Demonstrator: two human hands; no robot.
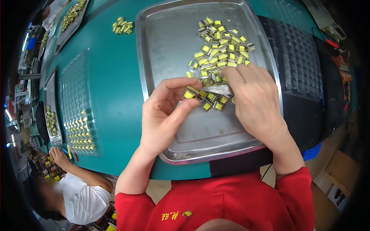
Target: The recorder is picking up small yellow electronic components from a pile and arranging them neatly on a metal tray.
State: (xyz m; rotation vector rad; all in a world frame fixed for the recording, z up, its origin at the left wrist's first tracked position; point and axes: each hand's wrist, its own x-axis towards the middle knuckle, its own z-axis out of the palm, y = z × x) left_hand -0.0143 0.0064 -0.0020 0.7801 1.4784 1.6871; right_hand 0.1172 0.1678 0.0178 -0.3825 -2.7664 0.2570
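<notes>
Between the thumb and fingers of my left hand (pixel 163 111) is a small transformer (pixel 190 92) wrapped in yellow tape. My right hand (pixel 256 102) is closed around metal tweezers (pixel 219 90), whose narrow tip points left and reaches the side of that transformer. Both hands are over the near part of a shallow metal tray (pixel 200 148). More transformers (pixel 219 48) of the same yellow and grey kind lie in a loose pile in the tray, some right under the tweezers. My right fingers hide part of the pile.
A small heap of transformers (pixel 122 26) lies on the green table (pixel 115 73). To the left are a clear plastic blister tray (pixel 77 104) with filled rows and a narrow metal tray (pixel 52 119). Another blister tray (pixel 298 57) lies right. A co-worker's hand (pixel 59 158) rests lower left.
</notes>
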